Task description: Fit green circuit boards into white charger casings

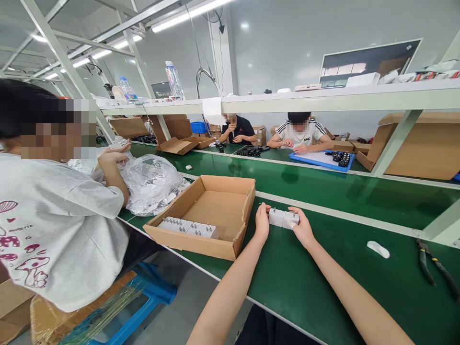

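Between my two hands, just above or on the green bench, is a pair of white plug adapters (283, 218) side by side, metal pins showing on top. The fingers of my left hand (263, 223) press on the left end of the pair. From the other end, my right hand (304, 229) grips it with thumb and fingers. Left of my hands stands a shallow cardboard box (215, 247). Along its near left side lie several white plug adapters (189, 227) in a row, pins up.
Pliers (429, 263) and a white plastic piece (378, 249) lie to the right. A clear plastic bag (153, 179) of white parts sits beyond the box. A co-worker (61, 215) sits close on the left; two more people work across the bench. A shelf (269, 101) spans overhead.
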Demonstrator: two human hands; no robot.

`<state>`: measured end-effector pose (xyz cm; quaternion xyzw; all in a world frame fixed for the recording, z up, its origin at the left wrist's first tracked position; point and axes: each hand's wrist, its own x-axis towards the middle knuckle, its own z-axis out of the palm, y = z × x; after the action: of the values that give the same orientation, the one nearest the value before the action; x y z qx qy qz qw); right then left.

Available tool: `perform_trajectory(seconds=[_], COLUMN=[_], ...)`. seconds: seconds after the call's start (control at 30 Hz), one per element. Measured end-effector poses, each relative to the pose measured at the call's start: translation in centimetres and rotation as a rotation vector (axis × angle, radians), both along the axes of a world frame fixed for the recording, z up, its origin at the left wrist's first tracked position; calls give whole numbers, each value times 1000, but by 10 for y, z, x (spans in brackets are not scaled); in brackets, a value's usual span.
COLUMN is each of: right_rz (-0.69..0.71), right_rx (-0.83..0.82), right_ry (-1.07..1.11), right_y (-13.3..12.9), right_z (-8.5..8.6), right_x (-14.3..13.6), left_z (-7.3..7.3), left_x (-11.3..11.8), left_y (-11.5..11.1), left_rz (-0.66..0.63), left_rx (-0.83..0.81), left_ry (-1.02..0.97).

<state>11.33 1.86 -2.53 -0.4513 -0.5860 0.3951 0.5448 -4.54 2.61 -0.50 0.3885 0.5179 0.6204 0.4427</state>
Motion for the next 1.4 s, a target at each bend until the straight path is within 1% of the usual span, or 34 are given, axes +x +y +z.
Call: perform_trajectory(seconds=[0.3, 0.7, 0.93, 1.17, 1.4], right_rz=[8, -4, -13, -32, -43], right_rx=[19, 16, 3, 6, 16], right_ry=[-22, -35, -37, -15, 20], right_y=[-1, -2, -2, -3, -4], right_z=[1, 3, 4, 5, 6], right_x=[1, 1, 1, 1, 1], left_z=[1, 4, 4, 3, 1], left_x=[1, -1, 2, 5, 3], left_y=[-1, -3, -5, -6, -3], left_rz=[-23, -42, -66, -52, -23], left_rx=[29, 72, 96, 86, 90], left_ry=[-39, -16, 23, 105, 87])
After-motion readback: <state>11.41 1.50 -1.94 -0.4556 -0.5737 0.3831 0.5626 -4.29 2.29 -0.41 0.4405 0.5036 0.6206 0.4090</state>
